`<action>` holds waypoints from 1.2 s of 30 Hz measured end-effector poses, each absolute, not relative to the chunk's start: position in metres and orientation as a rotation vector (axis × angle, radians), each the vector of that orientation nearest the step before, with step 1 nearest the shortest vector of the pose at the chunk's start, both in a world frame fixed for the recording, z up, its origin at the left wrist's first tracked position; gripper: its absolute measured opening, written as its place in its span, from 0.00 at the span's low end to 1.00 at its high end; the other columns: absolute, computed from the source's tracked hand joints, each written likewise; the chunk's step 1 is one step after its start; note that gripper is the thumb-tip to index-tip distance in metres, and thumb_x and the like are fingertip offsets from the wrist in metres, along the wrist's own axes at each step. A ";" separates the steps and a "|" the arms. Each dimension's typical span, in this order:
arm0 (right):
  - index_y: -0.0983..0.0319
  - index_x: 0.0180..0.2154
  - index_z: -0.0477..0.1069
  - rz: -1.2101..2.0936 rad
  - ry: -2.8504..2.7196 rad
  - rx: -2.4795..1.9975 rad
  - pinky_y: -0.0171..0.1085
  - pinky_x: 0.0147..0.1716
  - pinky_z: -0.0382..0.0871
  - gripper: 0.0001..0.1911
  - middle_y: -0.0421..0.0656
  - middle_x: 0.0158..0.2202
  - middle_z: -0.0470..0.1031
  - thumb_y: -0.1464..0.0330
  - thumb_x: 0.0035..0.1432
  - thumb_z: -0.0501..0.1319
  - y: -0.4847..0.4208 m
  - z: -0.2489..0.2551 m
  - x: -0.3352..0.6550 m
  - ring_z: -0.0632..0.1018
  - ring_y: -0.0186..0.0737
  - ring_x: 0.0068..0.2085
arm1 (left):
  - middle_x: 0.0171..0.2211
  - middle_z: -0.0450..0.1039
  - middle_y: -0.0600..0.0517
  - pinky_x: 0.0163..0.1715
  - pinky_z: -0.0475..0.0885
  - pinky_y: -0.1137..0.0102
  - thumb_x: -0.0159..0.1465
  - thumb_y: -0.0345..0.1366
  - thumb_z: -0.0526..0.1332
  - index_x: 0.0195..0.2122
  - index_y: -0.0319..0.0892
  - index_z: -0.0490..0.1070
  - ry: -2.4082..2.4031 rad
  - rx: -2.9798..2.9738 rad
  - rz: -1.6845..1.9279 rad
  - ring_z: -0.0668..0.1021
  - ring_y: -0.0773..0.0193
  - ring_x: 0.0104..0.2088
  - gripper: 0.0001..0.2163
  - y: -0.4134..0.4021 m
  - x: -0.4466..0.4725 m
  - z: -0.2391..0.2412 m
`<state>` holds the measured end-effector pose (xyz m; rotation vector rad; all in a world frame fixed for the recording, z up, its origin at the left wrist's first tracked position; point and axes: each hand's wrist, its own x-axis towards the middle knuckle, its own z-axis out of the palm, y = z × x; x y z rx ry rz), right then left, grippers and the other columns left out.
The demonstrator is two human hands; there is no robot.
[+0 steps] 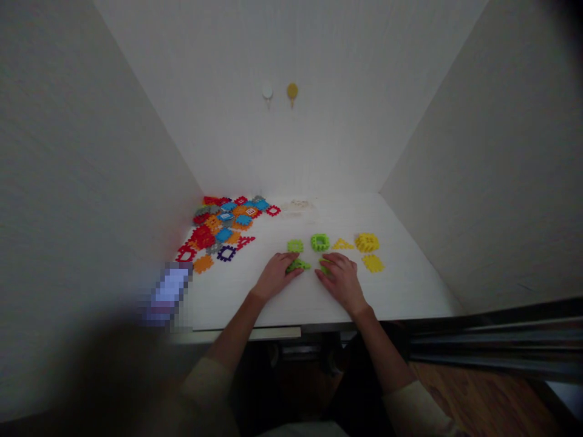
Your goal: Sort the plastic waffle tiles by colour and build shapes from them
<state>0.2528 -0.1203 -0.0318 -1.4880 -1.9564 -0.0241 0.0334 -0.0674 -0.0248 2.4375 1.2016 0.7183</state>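
Head view: left hand (pixel 276 273) and right hand (pixel 342 277) pinch green tiles (pixel 301 265) inside desk's (pixel 298 308) front edge; likely light, stiff, best rim-held.

Legible text, labels, brands, numbers and signs: none. A pale, square marking (pixel 251 211) is visible at an orange piece (pixel 240 212) in the pile at the rear left of the table (pixel 273 303); its content cannot be resolved. A whitish marking is visible on a blue piece (pixel 225 216) in the same pile; it is likewise unreadable. The lit screen (pixel 169 291) at the front left is pixelated, and its display cannot be read.
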 end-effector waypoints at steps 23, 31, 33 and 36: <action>0.56 0.41 0.74 0.105 -2.139 -1.564 0.44 0.46 0.52 0.10 0.42 0.39 0.78 0.63 0.62 0.56 -0.114 -0.021 0.215 0.68 0.44 0.49 | 0.39 0.77 0.50 0.47 0.70 0.66 0.64 0.40 0.58 0.40 0.43 0.77 1.217 2.404 0.799 0.75 0.62 0.41 0.11 -0.078 0.013 -0.037; 0.56 0.42 0.73 0.076 -2.139 -1.565 0.44 0.47 0.53 0.10 0.43 0.41 0.78 0.63 0.62 0.57 -0.116 -0.019 0.214 0.68 0.45 0.49 | 0.39 0.77 0.50 0.47 0.70 0.65 0.63 0.41 0.59 0.41 0.44 0.76 1.243 2.390 0.785 0.75 0.61 0.41 0.11 -0.081 0.015 -0.033; 0.57 0.44 0.72 0.055 -2.121 -1.561 0.44 0.47 0.54 0.12 0.43 0.43 0.77 0.62 0.61 0.57 -0.118 -0.018 0.217 0.68 0.46 0.50 | 0.39 0.77 0.50 0.45 0.71 0.66 0.59 0.43 0.62 0.43 0.43 0.75 1.291 2.327 0.802 0.76 0.61 0.40 0.14 -0.084 0.012 -0.029; 0.58 0.46 0.71 0.021 -2.031 -1.579 0.44 0.48 0.55 0.15 0.44 0.46 0.75 0.60 0.60 0.58 -0.123 -0.020 0.231 0.68 0.45 0.51 | 0.37 0.76 0.49 0.36 0.73 0.69 0.58 0.46 0.62 0.45 0.42 0.73 1.408 2.156 0.861 0.77 0.64 0.32 0.18 -0.080 0.001 -0.023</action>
